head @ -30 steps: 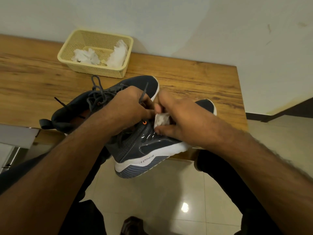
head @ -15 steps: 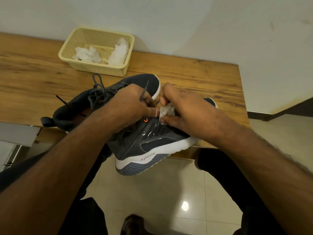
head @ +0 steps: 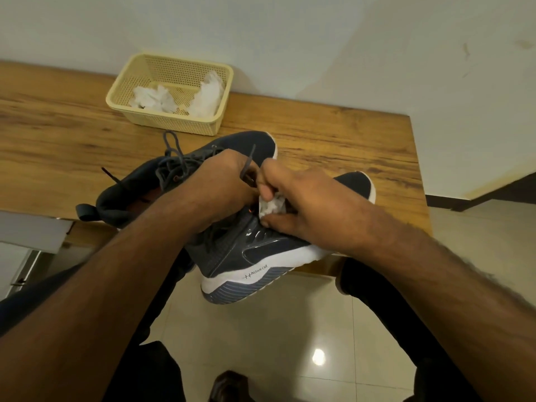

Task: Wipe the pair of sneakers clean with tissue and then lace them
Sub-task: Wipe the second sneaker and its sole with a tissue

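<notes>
Right hand [head: 307, 207] pinches a crumpled white tissue [head: 271, 205] against the upper of the near sneaker [head: 249, 256], lower on the shoe than half a second ago, while the left hand [head: 223, 187] curls around the sneaker's laced throat just as before. That sneaker is dark grey with a glossy side panel and a white sole, tilted on its side over the edge of the wooden table [head: 333, 140]. Its mate [head: 139, 192] lies behind on the tabletop, near a cream basket [head: 171, 123] holding used tissues [head: 153, 98].
</notes>
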